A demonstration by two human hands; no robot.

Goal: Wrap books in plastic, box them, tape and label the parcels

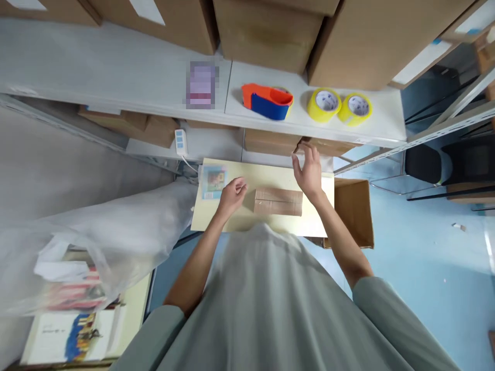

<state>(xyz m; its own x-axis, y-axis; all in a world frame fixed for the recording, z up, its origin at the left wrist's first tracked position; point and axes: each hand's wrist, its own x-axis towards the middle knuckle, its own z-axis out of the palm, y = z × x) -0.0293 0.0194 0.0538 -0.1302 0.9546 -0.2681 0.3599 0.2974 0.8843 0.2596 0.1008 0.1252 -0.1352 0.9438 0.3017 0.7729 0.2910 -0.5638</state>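
A small brown cardboard box (278, 201) lies on the cream-coloured worktable (266, 175) in front of me, with a seam along its top. Left of the box is my left hand (233, 194), apart from it, its fingers curled in towards the thumb. Whatever those fingers may hold is too small to make out. My right hand (308, 170) is raised beyond the box's right end, thumb and fingers apart, with nothing seen in it. A printed sheet or pack in a clear sleeve (213, 181) lies flat beside my left hand.
On the shelf (154, 72) stand an orange-and-blue tape dispenser (267, 102), yellow tape rolls (325, 105) and large cartons (266, 33). A white power strip (181, 142) sits below. An open carton (353, 211) stands right of the table; plastic wrap (127, 221) bulges at left.
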